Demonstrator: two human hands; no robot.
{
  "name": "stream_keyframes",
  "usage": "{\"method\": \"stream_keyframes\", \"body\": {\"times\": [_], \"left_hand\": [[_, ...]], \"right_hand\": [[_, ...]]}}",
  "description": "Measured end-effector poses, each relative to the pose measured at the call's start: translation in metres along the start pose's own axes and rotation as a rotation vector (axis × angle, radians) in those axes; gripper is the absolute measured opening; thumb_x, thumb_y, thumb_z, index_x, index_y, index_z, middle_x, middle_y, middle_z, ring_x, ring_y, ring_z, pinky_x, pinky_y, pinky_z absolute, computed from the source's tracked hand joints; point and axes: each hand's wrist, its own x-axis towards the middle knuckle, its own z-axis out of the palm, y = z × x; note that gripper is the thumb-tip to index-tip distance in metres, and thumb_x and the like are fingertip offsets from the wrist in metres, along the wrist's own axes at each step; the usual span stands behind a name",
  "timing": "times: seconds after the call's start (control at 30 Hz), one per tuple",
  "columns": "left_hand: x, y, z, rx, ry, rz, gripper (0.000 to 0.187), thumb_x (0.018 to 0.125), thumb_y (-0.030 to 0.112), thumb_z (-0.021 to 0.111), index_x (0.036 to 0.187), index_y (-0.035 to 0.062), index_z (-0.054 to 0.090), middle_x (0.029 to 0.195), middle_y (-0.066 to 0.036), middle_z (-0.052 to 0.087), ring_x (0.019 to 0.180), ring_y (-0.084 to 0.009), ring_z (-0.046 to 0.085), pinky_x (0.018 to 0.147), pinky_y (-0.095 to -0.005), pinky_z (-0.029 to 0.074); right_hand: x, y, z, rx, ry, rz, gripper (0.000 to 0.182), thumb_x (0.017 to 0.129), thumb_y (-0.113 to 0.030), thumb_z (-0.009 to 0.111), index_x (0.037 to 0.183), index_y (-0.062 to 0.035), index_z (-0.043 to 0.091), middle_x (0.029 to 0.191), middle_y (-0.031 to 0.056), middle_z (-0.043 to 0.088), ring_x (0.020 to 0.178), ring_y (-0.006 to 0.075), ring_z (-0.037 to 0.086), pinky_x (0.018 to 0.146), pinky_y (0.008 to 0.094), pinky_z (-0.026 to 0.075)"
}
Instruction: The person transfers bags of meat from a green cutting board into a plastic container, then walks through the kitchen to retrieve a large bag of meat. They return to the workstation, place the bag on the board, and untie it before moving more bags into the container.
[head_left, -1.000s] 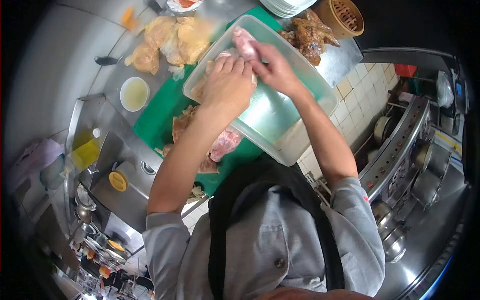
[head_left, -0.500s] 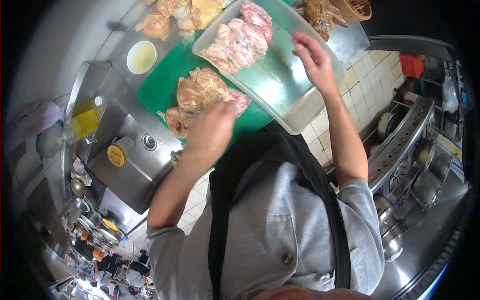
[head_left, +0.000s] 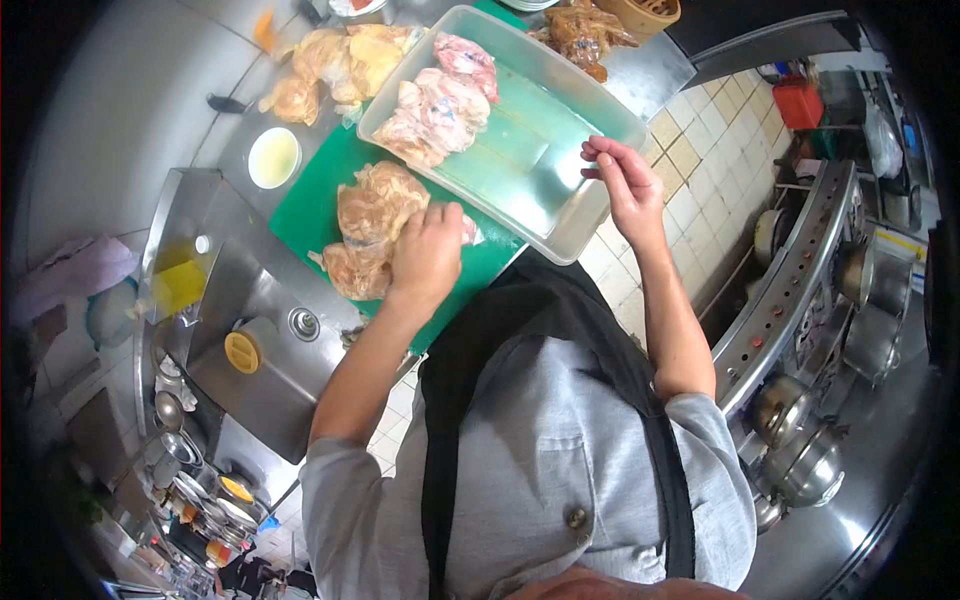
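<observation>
Brown-tinted bagged meat (head_left: 378, 205) lies on the green cutting board (head_left: 300, 205). My left hand (head_left: 428, 250) is closed on the right side of this meat, its fingers curled over the plastic. A small pink bagged piece (head_left: 470, 232) shows just beyond the knuckles, mostly hidden. Over the near right side of the clear plastic tub (head_left: 548, 160) hovers my right hand (head_left: 628, 188), fingers half bent, thumb a little apart, nothing visible in them. Several pale pink bagged meat pieces (head_left: 435, 110) are in the tub's left end.
Left of the board stand a white bowl of pale liquid (head_left: 274, 158) and a steel sink (head_left: 245, 300) holding a yellow-lidded container (head_left: 243, 350). More yellowish bagged meat (head_left: 345, 65) lies behind. Darker bagged food (head_left: 583, 40) sits beyond the tub, and a stove (head_left: 780, 300) is at right.
My left hand has come to rest on the bagged meat, covering more of the pink piece. My right hand has lowered toward the tub's near side, fingers more bent. The camera view has shifted.
</observation>
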Motion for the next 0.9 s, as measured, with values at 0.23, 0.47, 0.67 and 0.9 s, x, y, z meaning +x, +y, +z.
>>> {"method": "stream_keyframes", "body": {"times": [0.23,0.47,0.67,0.9], "left_hand": [[-0.011,-0.002,-0.084,-0.835,0.077,-0.152,0.037,0.083,-0.002,0.061,0.119,0.0042,0.06,0.101,-0.018,0.071,0.091,-0.0299,0.072,0.074,-0.0395,0.056],[0.109,-0.028,-0.141,-0.629,0.147,0.104,0.042,0.086,-0.008,0.051,0.127,-0.0003,0.059,0.109,-0.012,0.071,0.096,-0.0153,0.069,0.08,-0.0288,0.058],[0.189,-0.031,-0.149,-0.51,0.135,0.287,0.043,0.087,-0.005,0.05,0.128,-0.0001,0.061,0.11,-0.011,0.071,0.091,-0.0135,0.068,0.077,-0.0273,0.057],[0.179,-0.033,-0.152,-0.787,0.127,0.029,0.04,0.09,-0.001,0.056,0.13,0.0011,0.061,0.113,-0.008,0.07,0.094,-0.011,0.065,0.079,-0.0259,0.054]], "right_hand": [[-0.011,0.012,-0.013,0.081,0.052,0.026,0.025,0.104,-0.008,0.055,0.125,0.0036,0.064,0.112,0.0103,0.069,0.104,0.0169,0.066,0.088,0.0323,0.057],[-0.01,0.014,-0.008,-0.061,-0.021,0.005,0.021,0.102,-0.006,0.057,0.119,0.0025,0.067,0.109,0.0099,0.071,0.1,0.0165,0.068,0.087,0.0306,0.055],[-0.01,0.007,-0.01,-0.243,-0.037,-0.069,0.02,0.098,-0.002,0.06,0.114,0.0009,0.07,0.1,0.0125,0.073,0.094,0.023,0.071,0.085,0.0334,0.055],[-0.006,0.005,-0.009,-0.304,-0.114,-0.075,0.02,0.098,-0.003,0.06,0.115,-0.0006,0.069,0.101,0.0122,0.073,0.094,0.023,0.071,0.084,0.0335,0.055]]}}
